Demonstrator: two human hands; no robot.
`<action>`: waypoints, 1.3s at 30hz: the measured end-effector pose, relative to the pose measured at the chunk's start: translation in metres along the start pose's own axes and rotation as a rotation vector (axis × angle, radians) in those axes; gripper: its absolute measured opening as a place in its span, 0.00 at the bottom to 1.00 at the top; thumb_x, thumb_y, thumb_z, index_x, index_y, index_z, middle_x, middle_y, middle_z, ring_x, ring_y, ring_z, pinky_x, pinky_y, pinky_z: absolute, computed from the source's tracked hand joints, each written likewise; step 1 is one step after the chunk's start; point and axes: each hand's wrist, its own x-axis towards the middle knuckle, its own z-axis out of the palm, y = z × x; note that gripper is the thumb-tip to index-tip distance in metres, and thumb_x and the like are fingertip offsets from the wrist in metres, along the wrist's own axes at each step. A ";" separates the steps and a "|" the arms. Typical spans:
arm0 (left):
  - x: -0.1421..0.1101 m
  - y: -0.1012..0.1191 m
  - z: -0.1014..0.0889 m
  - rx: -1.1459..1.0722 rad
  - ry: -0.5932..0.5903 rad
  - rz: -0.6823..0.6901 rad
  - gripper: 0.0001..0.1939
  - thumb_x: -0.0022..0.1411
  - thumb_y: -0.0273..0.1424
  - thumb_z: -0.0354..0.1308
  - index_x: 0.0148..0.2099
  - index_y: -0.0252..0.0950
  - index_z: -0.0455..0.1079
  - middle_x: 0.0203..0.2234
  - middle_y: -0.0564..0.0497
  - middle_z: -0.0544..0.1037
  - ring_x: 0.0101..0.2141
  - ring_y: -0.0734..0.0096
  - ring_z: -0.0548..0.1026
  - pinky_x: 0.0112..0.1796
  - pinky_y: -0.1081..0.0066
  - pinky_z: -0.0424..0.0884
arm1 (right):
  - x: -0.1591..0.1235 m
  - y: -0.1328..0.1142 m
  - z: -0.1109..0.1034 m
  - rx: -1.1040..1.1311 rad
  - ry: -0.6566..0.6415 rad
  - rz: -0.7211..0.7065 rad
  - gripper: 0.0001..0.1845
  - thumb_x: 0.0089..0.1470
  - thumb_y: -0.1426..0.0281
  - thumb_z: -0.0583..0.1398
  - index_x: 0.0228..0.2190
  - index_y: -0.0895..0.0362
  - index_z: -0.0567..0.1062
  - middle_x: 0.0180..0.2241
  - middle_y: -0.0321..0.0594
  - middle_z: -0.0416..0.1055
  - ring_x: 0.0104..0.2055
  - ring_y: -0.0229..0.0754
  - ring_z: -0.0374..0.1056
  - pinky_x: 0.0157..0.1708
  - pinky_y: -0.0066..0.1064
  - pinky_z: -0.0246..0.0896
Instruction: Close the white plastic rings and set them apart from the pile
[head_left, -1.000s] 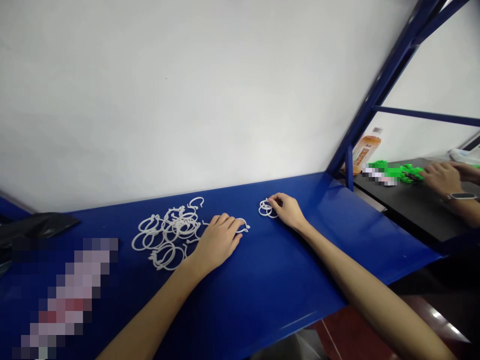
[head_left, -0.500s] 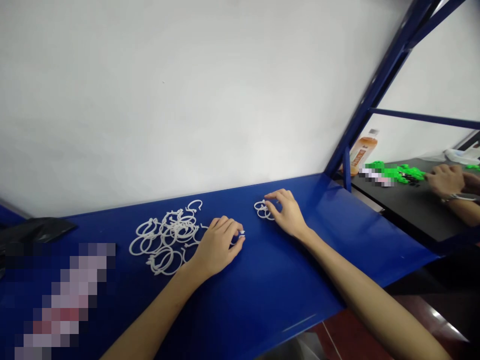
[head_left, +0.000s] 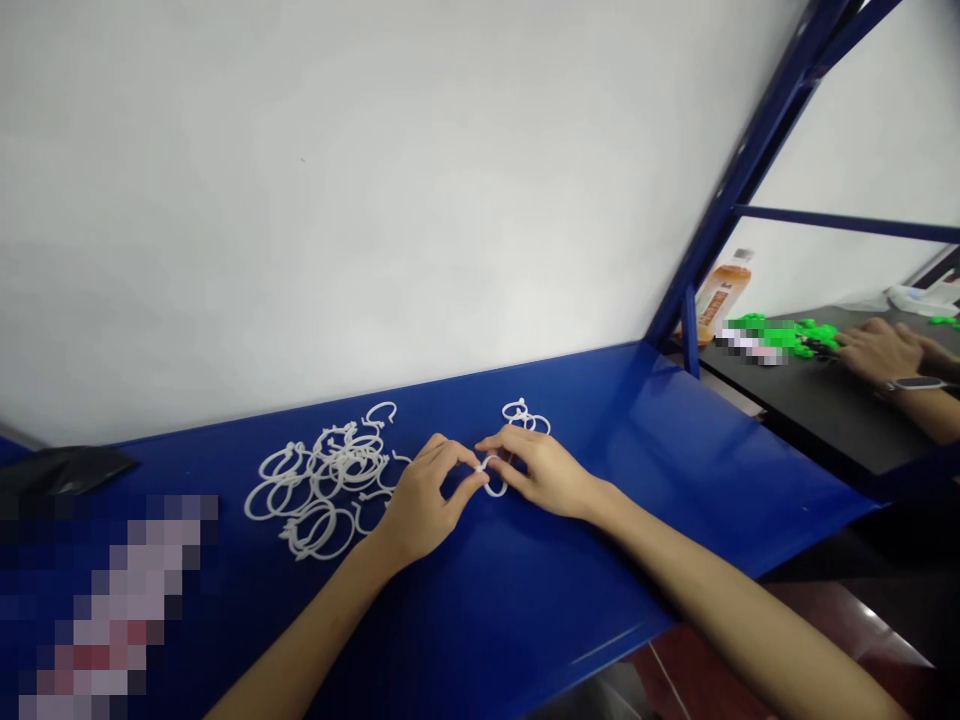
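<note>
Between my two hands, above the middle of the blue table (head_left: 570,570), is a white plastic ring (head_left: 495,490) with a small clasp. My left hand (head_left: 427,495) pinches it at the clasp between thumb and forefinger. From the other side my right hand (head_left: 551,470) has its thumb and fingers closed on the same ring. To the left lies a tangled heap of white open rings (head_left: 330,480). Just beyond my right hand sit a few smaller-looking white rings (head_left: 525,413), partly hidden by that hand.
A black plastic bag (head_left: 67,470) and a blurred-out strip (head_left: 142,580) lie at the left. Behind the table rises a white wall. At the right, past a blue metal frame (head_left: 686,330), another person's hands (head_left: 881,355) are over green parts (head_left: 817,335) near a bottle (head_left: 724,295).
My right hand has moved left and toward me, from the small group of rings to the ring in my left hand. Both hands now grip it. The view has shifted slightly.
</note>
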 end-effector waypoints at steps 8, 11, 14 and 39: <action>0.002 -0.002 -0.003 0.133 0.180 -0.061 0.07 0.66 0.34 0.57 0.34 0.40 0.67 0.28 0.55 0.74 0.32 0.70 0.73 0.37 0.68 0.70 | 0.001 -0.006 -0.003 0.044 0.046 -0.051 0.17 0.59 0.61 0.63 0.47 0.54 0.74 0.45 0.43 0.74 0.45 0.43 0.71 0.46 0.37 0.68; 0.003 0.000 -0.004 0.125 0.217 -0.058 0.09 0.65 0.34 0.57 0.32 0.39 0.65 0.26 0.56 0.73 0.30 0.72 0.72 0.35 0.70 0.69 | 0.001 -0.007 -0.002 0.082 0.012 -0.115 0.09 0.62 0.65 0.61 0.43 0.56 0.76 0.40 0.41 0.76 0.41 0.40 0.72 0.42 0.34 0.70; 0.003 0.001 -0.004 0.092 0.183 -0.055 0.09 0.65 0.34 0.57 0.31 0.39 0.65 0.26 0.57 0.72 0.29 0.72 0.72 0.35 0.71 0.69 | 0.001 -0.005 -0.001 0.080 0.059 -0.097 0.10 0.65 0.69 0.57 0.46 0.55 0.75 0.40 0.41 0.77 0.41 0.39 0.73 0.42 0.33 0.70; 0.002 -0.003 -0.001 0.060 0.117 0.173 0.08 0.66 0.30 0.59 0.32 0.38 0.68 0.27 0.56 0.75 0.31 0.72 0.71 0.37 0.70 0.68 | 0.003 -0.003 -0.001 0.218 -0.025 -0.018 0.10 0.65 0.71 0.56 0.41 0.57 0.78 0.38 0.41 0.78 0.38 0.38 0.73 0.40 0.30 0.68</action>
